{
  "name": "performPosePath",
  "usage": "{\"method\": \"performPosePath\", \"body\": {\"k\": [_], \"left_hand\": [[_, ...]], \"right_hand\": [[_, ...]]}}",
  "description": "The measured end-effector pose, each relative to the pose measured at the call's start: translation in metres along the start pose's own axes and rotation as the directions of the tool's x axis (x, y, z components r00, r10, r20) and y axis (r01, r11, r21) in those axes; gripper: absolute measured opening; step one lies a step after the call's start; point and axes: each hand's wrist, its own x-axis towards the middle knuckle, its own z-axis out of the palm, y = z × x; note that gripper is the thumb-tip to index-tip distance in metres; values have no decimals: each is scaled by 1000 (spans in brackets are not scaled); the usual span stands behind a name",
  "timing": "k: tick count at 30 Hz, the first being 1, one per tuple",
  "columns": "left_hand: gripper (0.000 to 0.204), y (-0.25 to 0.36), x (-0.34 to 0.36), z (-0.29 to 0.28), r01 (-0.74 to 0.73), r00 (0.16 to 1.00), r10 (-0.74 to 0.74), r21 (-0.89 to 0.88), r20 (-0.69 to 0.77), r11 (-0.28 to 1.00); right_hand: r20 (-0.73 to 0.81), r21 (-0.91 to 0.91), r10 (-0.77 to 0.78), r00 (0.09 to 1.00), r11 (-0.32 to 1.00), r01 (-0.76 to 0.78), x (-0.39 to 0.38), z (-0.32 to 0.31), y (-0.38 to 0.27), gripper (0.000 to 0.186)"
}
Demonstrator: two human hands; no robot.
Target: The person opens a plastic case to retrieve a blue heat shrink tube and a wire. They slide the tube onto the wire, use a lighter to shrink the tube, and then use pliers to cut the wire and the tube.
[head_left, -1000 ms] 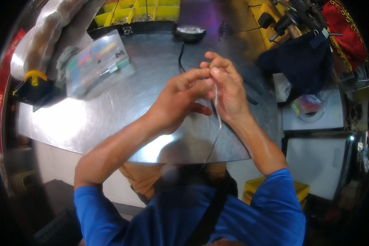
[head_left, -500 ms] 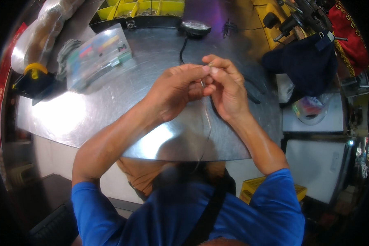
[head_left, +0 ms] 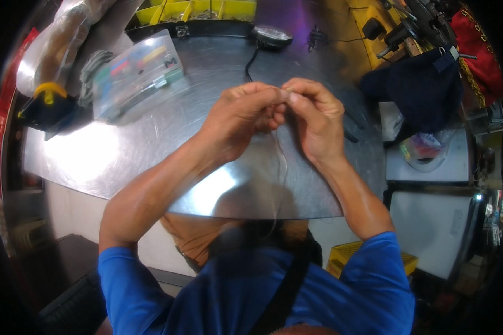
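Observation:
My left hand (head_left: 237,117) and my right hand (head_left: 317,123) meet above the metal table (head_left: 167,117), thumbs and fingertips pinched together and touching. Whatever sits between the fingertips is too small and too covered to make out. From under the curled fingers of my left hand a thin pale cord (head_left: 282,164) hangs down past the table's near edge toward my lap. Just right of my right hand lies a dark slim tool (head_left: 350,134), partly hidden by that hand. Beyond the hands rests a round lamp-like object (head_left: 273,37) with a black cable.
A clear plastic case (head_left: 134,78) with colourful contents lies to the left, beside grey gloves (head_left: 95,70). At the back is a black toolbox (head_left: 207,29) with yellow compartments. A dark cap (head_left: 416,86) hangs at right, near a vise-like metal tool (head_left: 399,33).
My right hand has shifted slightly right, its index finger now curled closer over the pinch. The cord's hanging curve has changed a little. The whole view has moved slightly.

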Motion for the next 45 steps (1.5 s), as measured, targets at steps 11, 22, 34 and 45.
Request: {"method": "performPosePath", "body": {"k": [11,22,34,45], "left_hand": [[12,6,9,-11,-158,983,167,108,-79,982],[12,12,17,-20,-308,941,331,246,-62,919],[13,8,22,-25,-424,877,471,309,-94,851],[13,8,21,-22,-457,856,506,302,-105,837]], "right_hand": [[-3,-997,142,990,74,-13,3,-51,-73,31],[67,-928,-45,997,365,78,-9,-54,-42,17],[134,-512,388,912,815,-271,5,-8,-38,22],[169,-737,241,956,675,-39,14,-1,-42,30]]}}
